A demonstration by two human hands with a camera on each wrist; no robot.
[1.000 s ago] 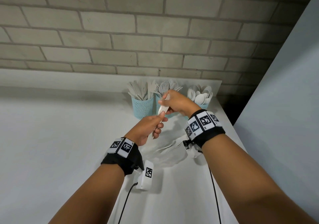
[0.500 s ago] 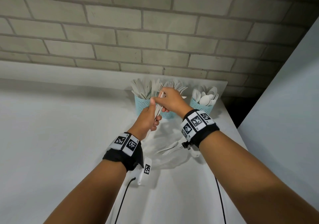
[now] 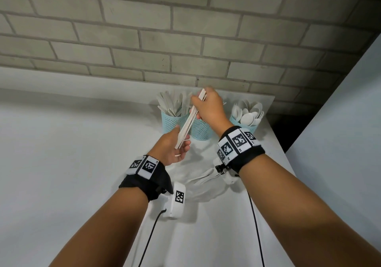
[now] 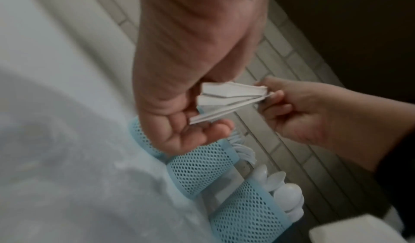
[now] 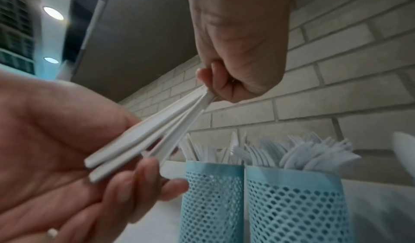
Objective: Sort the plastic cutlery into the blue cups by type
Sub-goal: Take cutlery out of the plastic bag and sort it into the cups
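Fingers of the right hand (image 3: 208, 106) are curled and pinch the upper end of a small bundle of white plastic cutlery (image 3: 188, 121), just above the centre of the head view. In the right wrist view those fingertips (image 5: 215, 80) close on the bundle (image 5: 157, 131) where the pieces meet in a narrow point, and from there the pieces fan out toward the lower left of the frame. Which type of cutlery the bundle is cannot be told, since only flat handles show.

The left hand (image 3: 172, 149) sits lower and to the left, palm turned up, fingers loosely spread and slightly curled under the lower ends of the bundle. In the left wrist view the handle ends (image 4: 226, 101) lie between thumb and fingers (image 4: 211, 129) of that hand; whether it grips them or merely cradles them is not clear.

Three blue mesh cups stand in a row at the far edge of the white table (image 3: 61, 163), against the grey brick wall (image 3: 185, 29). The left cup (image 3: 172, 122) holds what look like knives, the middle cup (image 3: 199, 129) is partly hidden behind the right hand and holds forks (image 5: 303, 152), and the right cup (image 3: 243, 125) holds spoons (image 3: 248, 113). The bundle hangs in the air in front of the left and middle cups, touching neither.

A few more white pieces (image 3: 201, 177) lie on the table below centre, between the two wrists. Both wrists wear black bands with square printed markers
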